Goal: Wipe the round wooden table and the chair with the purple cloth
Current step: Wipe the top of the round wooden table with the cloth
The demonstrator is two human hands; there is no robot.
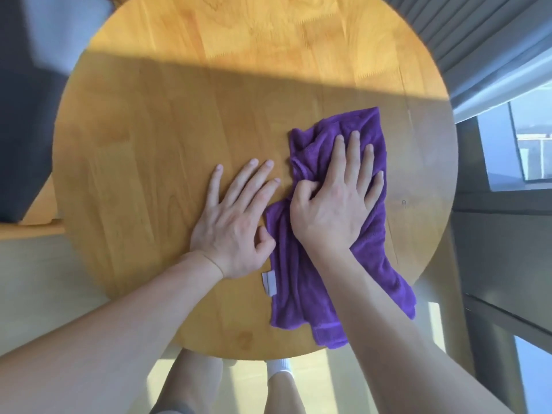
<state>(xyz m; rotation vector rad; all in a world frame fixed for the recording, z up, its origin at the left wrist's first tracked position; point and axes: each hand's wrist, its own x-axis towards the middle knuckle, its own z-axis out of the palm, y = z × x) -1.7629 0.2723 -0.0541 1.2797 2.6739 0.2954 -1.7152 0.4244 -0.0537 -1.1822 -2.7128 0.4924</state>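
Right hand (334, 201) lay palm-down on the purple cloth (331, 264), fingers spread flat over its far part and thumb tucked into a fold, pressing the fabric onto the round wooden worktop (149, 150). Left hand (236, 222) rested just beside it, open and flat on bare wood, thumb touching the cloth's edge. The cloth was rumpled; it extended from beyond the right fingertips back under the right wrist to the near rim of the worktop. A white label (269, 282) sat on the cloth edge, just behind the left hand.
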